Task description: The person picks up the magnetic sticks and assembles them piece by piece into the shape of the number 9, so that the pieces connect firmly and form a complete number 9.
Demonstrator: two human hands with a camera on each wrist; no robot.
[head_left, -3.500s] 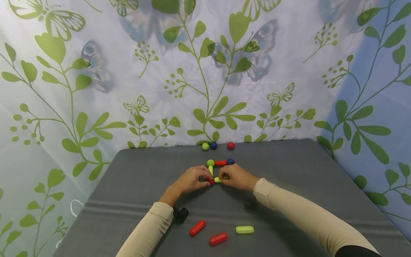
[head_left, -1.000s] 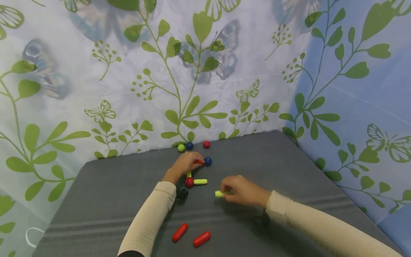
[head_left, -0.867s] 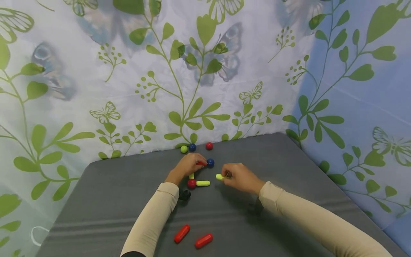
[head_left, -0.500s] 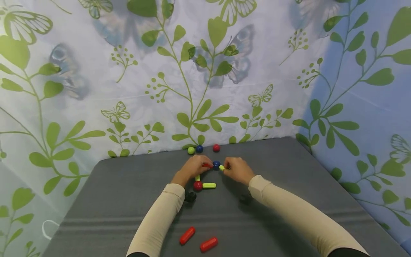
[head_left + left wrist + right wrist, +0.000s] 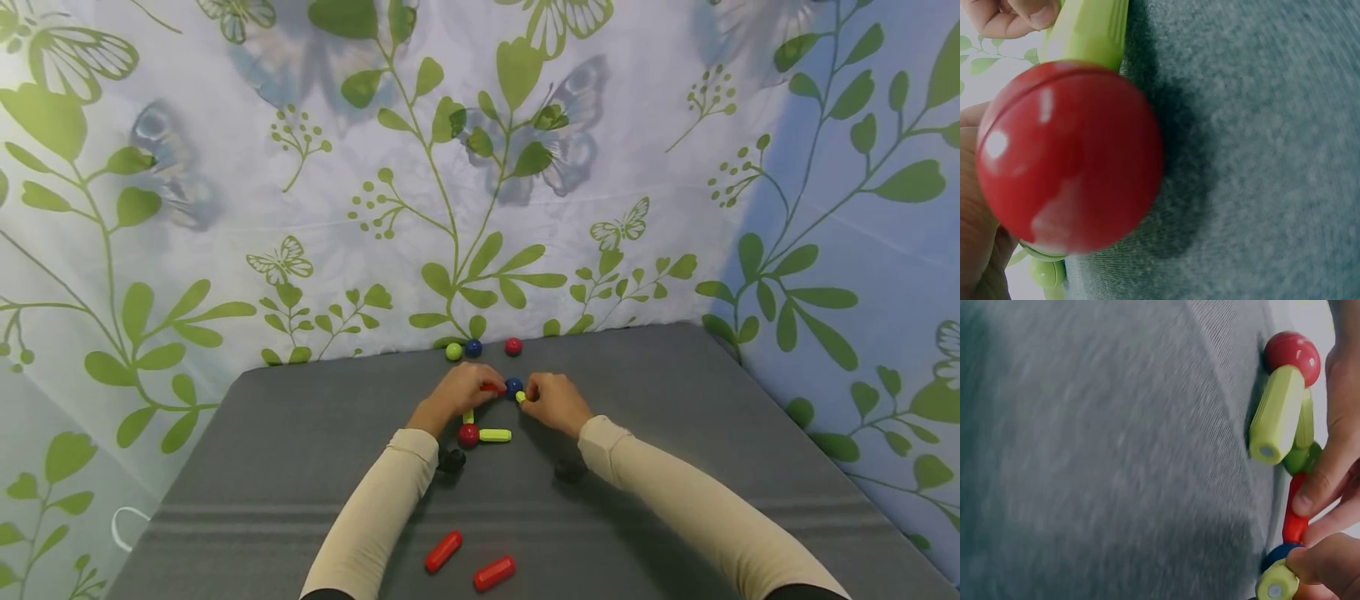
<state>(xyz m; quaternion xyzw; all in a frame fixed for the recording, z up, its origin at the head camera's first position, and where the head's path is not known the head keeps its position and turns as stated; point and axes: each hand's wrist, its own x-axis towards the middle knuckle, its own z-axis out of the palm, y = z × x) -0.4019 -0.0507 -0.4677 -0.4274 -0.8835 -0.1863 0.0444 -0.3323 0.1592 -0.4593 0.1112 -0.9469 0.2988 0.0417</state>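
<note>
Magnetic-looking rods and balls form a joined piece on the grey table. My left hand [image 5: 461,392] pinches its red rod [image 5: 1295,509], which runs from a green ball [image 5: 1299,459] to a blue ball [image 5: 513,387]. My right hand [image 5: 558,404] pinches a yellow-green rod [image 5: 1277,583] by its sides, with its far end at the blue ball. A second yellow-green rod [image 5: 468,416] leads from the green ball to a red ball [image 5: 1072,162]. From that red ball another yellow-green rod [image 5: 495,435] sticks out to the right. The head view hides the green ball behind my left hand.
Behind the piece lie a loose green ball [image 5: 453,352], a blue ball [image 5: 473,348] and a red ball [image 5: 513,346]. Two loose red rods [image 5: 444,552] [image 5: 494,573] lie near the front. A patterned curtain [image 5: 420,167] hangs along the table's [image 5: 262,450] back edge.
My right hand let go of the rod at the red ball, picked up the front yellow-green rod and carried it to the blue ball. My left hand moved from the red ball to the red rod.
</note>
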